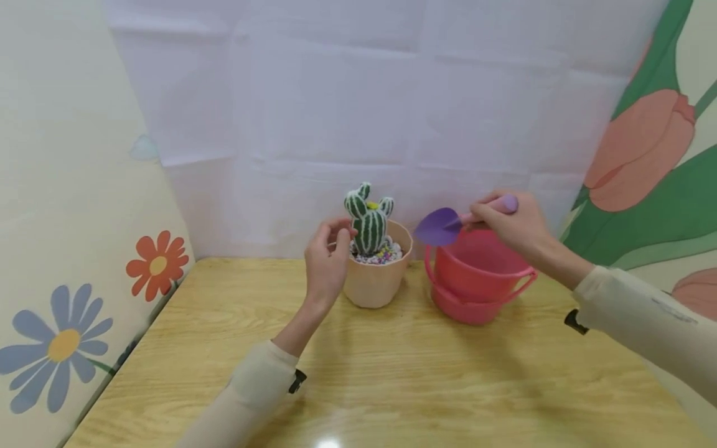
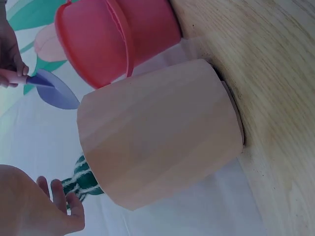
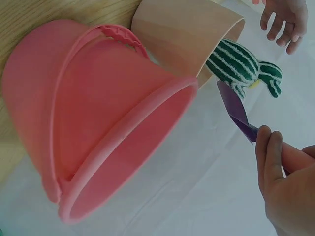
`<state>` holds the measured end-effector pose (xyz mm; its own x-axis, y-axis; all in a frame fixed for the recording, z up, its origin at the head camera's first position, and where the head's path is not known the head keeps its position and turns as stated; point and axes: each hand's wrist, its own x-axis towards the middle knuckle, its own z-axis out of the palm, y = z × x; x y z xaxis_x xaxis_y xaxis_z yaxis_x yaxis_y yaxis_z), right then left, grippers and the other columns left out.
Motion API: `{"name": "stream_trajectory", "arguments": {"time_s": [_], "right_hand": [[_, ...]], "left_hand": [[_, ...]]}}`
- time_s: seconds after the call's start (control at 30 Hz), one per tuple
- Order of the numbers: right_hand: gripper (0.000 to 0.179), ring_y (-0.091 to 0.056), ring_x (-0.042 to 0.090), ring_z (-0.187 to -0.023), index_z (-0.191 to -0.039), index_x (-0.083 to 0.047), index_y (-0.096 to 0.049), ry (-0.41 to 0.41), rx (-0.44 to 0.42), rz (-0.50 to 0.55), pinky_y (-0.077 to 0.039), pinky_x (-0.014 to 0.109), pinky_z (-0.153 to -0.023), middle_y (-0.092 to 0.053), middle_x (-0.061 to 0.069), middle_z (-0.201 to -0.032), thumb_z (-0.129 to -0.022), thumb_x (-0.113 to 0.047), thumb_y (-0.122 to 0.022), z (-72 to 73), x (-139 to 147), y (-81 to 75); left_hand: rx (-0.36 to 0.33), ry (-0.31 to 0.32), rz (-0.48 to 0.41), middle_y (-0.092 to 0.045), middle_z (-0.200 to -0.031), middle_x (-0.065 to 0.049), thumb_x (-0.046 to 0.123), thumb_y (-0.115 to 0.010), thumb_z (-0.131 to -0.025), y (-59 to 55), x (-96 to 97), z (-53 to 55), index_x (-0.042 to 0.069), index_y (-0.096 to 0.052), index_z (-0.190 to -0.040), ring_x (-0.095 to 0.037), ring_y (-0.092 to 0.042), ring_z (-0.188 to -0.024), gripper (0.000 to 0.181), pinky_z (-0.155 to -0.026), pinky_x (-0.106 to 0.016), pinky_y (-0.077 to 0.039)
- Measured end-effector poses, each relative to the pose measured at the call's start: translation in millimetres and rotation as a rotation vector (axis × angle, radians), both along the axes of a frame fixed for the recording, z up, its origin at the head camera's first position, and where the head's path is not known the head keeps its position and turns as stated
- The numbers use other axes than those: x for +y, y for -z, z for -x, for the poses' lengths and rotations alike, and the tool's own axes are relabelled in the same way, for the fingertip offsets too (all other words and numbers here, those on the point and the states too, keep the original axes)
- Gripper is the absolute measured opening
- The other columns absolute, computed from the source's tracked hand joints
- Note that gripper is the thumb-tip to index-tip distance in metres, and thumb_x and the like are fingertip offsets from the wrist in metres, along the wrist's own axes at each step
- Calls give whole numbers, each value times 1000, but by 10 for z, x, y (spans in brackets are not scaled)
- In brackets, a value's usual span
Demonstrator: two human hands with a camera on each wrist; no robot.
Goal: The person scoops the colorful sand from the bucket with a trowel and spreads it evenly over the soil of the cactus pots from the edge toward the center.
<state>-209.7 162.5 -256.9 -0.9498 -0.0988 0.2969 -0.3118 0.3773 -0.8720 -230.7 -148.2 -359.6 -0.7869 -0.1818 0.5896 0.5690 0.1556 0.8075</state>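
A knitted-looking green-and-white cactus (image 1: 371, 231) stands in a peach flowerpot (image 1: 374, 285), with white and coloured pebbles (image 1: 386, 253) around its base. My left hand (image 1: 327, 264) is at the pot's left side, fingers loosely bent; the right wrist view shows this hand (image 3: 288, 22) apart from the cactus. Above the red bucket (image 1: 476, 277), my right hand (image 1: 521, 230) grips the pink handle of a small trowel (image 1: 439, 227). Its purple blade points left toward the pot. From the right wrist view, the blade (image 3: 234, 105) appears near the cactus top, with no load visible on it.
Both containers stand on a wood-grain table (image 1: 392, 373), the bucket just right of the pot. A white cloth (image 1: 336, 112) hangs close behind them. The bucket's handle (image 1: 523, 286) is folded down across its front. Walls with painted flowers (image 1: 64, 345) flank the table.
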Motion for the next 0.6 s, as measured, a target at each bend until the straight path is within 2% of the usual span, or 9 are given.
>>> {"name": "stream_trajectory", "arguments": {"time_s": [0.1,0.3,0.47,0.6], "right_hand": [[36,-74,24,-90,-115,2,-70,7,12,-14,-58,27,-85,-76,12,-97,-98,-30,-70,-40,100,-2],[44,-73,24,-96,-118,-1,-69,28,2,-25,-55,24,-88,-76,13,-100,-97,-40,-70,-67,319,-8],[53,-73,16,-96,-121,-4,-69,100,-4,-99,-54,19,-85,-77,8,-98,-95,-50,-69,-69,523,55],[54,-71,11,-96,-124,-5,-69,144,22,-167,-50,16,-86,-77,5,-99,-96,-51,-67,-46,666,107]], "left_hand": [[2,50,32,-71,-103,-9,13,-57,-104,16,48,-22,5,-67,-123,-25,-67,-97,23,-87,-41,-55],[25,144,120,-71,-104,-15,13,-61,-103,61,138,-72,4,-65,-126,-32,-68,-93,25,-83,-45,-57],[33,193,172,-70,-102,-14,10,-63,-101,104,226,-123,5,-65,-125,-25,-66,-88,25,-79,-40,-58],[37,233,183,-71,-101,-9,8,-64,-99,119,303,-170,5,-65,-125,-21,-66,-86,26,-76,-36,-58]]}}
